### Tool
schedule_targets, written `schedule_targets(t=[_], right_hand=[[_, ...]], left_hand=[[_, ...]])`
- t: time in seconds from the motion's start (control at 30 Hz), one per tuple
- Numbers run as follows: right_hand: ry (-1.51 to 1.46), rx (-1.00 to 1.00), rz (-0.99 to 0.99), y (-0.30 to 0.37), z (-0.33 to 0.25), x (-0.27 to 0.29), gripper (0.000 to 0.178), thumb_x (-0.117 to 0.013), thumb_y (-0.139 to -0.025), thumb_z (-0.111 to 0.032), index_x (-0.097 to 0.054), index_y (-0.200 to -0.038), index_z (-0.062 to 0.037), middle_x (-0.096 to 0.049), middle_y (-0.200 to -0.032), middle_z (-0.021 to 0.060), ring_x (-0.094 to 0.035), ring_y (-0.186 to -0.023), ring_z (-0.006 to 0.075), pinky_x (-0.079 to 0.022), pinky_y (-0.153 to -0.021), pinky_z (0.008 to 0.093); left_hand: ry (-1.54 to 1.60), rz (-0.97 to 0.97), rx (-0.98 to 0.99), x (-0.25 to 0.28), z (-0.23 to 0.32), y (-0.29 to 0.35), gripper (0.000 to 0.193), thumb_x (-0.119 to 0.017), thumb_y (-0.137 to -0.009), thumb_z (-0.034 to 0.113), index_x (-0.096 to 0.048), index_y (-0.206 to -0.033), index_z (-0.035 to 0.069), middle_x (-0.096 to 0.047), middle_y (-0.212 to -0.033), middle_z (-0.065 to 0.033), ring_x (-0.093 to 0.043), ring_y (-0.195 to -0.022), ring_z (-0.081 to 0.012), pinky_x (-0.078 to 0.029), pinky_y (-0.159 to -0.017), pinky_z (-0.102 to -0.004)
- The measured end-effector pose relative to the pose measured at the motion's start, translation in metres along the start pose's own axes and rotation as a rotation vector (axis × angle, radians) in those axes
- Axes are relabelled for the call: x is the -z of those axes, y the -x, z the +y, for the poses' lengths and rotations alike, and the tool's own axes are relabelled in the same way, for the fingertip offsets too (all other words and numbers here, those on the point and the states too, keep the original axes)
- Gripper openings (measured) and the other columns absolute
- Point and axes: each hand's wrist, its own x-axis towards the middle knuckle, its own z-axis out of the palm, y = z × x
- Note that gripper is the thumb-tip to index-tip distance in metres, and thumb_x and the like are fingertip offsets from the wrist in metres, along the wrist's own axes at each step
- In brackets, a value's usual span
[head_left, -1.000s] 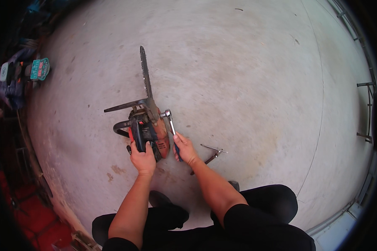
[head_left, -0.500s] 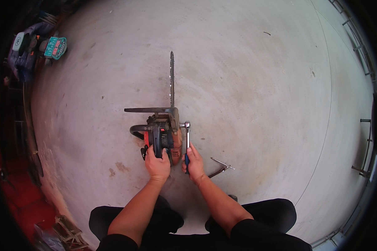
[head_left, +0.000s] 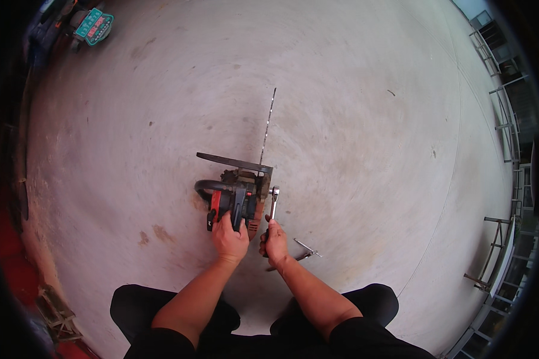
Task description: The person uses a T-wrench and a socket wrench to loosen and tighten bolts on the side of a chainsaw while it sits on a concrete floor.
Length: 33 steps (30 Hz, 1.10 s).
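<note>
A chainsaw (head_left: 251, 188) with an orange and black body rests on the concrete floor, its thin bar and chain (head_left: 268, 125) pointing away from me. The dark hand guard sticks out to the left of the bar's base. My left hand (head_left: 230, 239) is closed on the saw's rear handle. With my right hand (head_left: 275, 242) I grip a ratchet wrench (head_left: 275, 206) by its dark handle. The ratchet's chrome head meets the right side of the saw, where a socket appears to sit against the side cover; the exact contact is too small to tell.
Right of my right hand, a metal tool with a crossbar and a dark handle (head_left: 308, 251) lies on the floor. A vehicle with a green plate (head_left: 94, 27) stands at the far left. Metal frames (head_left: 491, 257) line the right edge, and a wooden stool-like piece (head_left: 58, 314) is at lower left.
The view has shifted, and the saw now leans differently, its bar seen edge-on and slanting right. My right hand and the ratchet have come slightly nearer; both hands keep their grips.
</note>
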Motion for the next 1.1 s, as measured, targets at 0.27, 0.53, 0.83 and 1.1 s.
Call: schedule_targets(t=[0.27, 0.53, 0.83, 1.1], right_hand=[[0.05, -0.089, 0.022, 0.009, -0.016, -0.005, 0.051, -0.039, -0.11, -0.052, -0.047, -0.149, -0.0209, -0.049, -0.073, 0.0029, -0.044, -0.052, 0.0154, -0.039, -0.045, 0.0324], [0.018, -0.169, 0.007, 0.013, -0.027, -0.005, 0.054, -0.039, -0.109, -0.052, -0.045, -0.15, -0.0177, -0.049, -0.075, 0.003, -0.043, -0.052, 0.0152, -0.04, -0.044, 0.0332], [-0.005, -0.216, 0.009, 0.018, -0.033, -0.012, 0.053, -0.038, -0.11, -0.053, -0.045, -0.148, -0.0166, -0.047, -0.073, 0.0024, -0.042, -0.053, 0.0147, -0.038, -0.046, 0.0328], [-0.091, -0.121, -0.024, 0.008, -0.017, 0.0, 0.055, -0.041, -0.108, -0.055, -0.056, -0.134, -0.0088, -0.049, -0.072, 0.0025, -0.043, -0.05, 0.015, -0.038, -0.045, 0.0324]], left_hand=[[0.055, -0.014, 0.001, 0.001, -0.005, 0.0, 0.043, -0.073, -0.084, 0.017, -0.059, -0.12, -0.003, -0.068, -0.09, -0.0212, -0.066, -0.087, -0.041, -0.048, -0.081, -0.0502], [0.081, -0.015, -0.016, -0.003, -0.01, 0.003, 0.043, -0.072, -0.085, 0.02, -0.059, -0.12, -0.002, -0.067, -0.087, -0.0212, -0.066, -0.084, -0.0407, -0.048, -0.081, -0.0501], [0.041, -0.072, 0.048, 0.0, -0.007, 0.001, 0.046, -0.075, -0.084, 0.02, -0.059, -0.122, -0.001, -0.069, -0.097, -0.0233, -0.066, -0.089, -0.0446, -0.05, -0.085, -0.0515], [0.051, -0.02, 0.026, -0.004, -0.009, 0.002, 0.044, -0.075, -0.084, 0.02, -0.061, -0.121, 0.0, -0.071, -0.094, -0.0218, -0.067, -0.087, -0.0419, -0.05, -0.084, -0.0493]])
